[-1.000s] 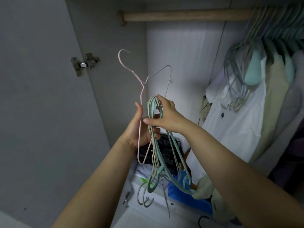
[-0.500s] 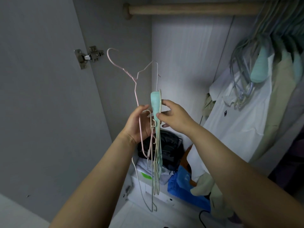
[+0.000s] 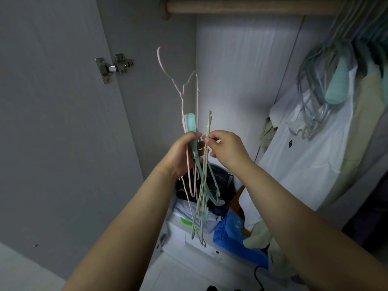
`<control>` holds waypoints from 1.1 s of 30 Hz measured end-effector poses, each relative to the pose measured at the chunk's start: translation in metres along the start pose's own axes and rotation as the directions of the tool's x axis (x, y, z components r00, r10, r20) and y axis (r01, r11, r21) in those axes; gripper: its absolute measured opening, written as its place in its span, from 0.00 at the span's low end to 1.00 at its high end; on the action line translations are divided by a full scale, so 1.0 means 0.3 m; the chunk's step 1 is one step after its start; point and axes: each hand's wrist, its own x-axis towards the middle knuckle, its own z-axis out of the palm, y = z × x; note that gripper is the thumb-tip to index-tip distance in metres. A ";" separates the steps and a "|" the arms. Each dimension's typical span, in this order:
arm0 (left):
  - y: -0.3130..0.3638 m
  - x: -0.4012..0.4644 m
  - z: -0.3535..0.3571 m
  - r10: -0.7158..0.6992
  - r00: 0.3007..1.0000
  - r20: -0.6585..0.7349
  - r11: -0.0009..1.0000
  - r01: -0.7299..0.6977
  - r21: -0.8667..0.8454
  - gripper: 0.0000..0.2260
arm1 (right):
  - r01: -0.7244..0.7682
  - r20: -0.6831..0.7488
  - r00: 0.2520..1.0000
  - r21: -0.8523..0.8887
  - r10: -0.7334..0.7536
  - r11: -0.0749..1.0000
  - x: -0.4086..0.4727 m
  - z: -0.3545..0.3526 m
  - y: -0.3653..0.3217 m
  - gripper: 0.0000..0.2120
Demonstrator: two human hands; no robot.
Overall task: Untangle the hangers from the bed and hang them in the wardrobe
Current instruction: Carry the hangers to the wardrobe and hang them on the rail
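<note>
At the far left a metal door hinge (image 3: 114, 67) is fixed to the grey wardrobe wall. A pink wire hanger (image 3: 182, 95) and a mint plastic hanger (image 3: 190, 123) are clamped in the grip of the left hand (image 3: 182, 153), their lower parts dangling below it. Just beside, thin pale hangers (image 3: 207, 131) are pinched in the grip of the right hand (image 3: 225, 148), between thumb and fingers. Above, a wooden rail (image 3: 241, 6) is seen; at the right, hung hangers (image 3: 315, 80) and a white shirt (image 3: 304, 156) are carried on it.
</note>
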 end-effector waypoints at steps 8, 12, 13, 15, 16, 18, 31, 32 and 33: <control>0.017 0.005 0.020 0.118 0.993 -0.008 0.991 -0.118 0.060 0.08 | 0.145 -0.038 0.986 -0.257 -0.160 0.955 0.007 0.019 -0.012 0.13; 0.015 0.006 0.016 0.101 0.994 -0.033 0.995 -0.101 -0.006 0.10 | 0.188 -0.026 0.976 -0.410 -0.218 0.893 0.003 0.037 -0.015 0.14; 0.015 0.006 0.017 0.092 0.995 -0.037 0.995 -0.093 -0.023 0.10 | 0.187 -0.026 0.975 -0.439 -0.220 0.879 0.000 0.042 -0.017 0.14; 0.014 0.006 0.018 0.082 0.996 -0.046 0.996 -0.084 -0.040 0.10 | 0.174 -0.044 0.974 -0.469 -0.220 0.866 -0.007 0.050 -0.019 0.15; 0.015 0.005 0.017 0.082 0.996 -0.048 0.995 -0.084 -0.047 0.10 | 0.159 -0.059 0.976 -0.472 -0.211 0.867 -0.009 0.052 -0.021 0.15; 0.013 0.006 0.012 0.079 0.995 -0.052 0.994 -0.083 -0.067 0.09 | 0.122 -0.074 0.981 -0.470 -0.177 0.874 -0.009 0.051 -0.024 0.16; 0.003 0.016 0.002 0.046 0.999 0.002 0.999 -0.046 -0.028 0.15 | 0.041 -0.076 0.996 -0.159 -0.053 0.986 -0.008 0.052 -0.029 0.09; 0.004 0.017 -0.004 0.025 1.000 0.010 1.000 -0.025 -0.010 0.18 | 0.021 -0.090 0.996 -0.072 -0.028 0.997 0.000 0.044 -0.035 0.09; 0.000 0.019 -0.010 0.004 1.000 0.019 1.000 -0.004 0.000 0.18 | 0.003 -0.111 0.994 -0.001 -0.003 1.000 0.013 0.034 -0.038 0.10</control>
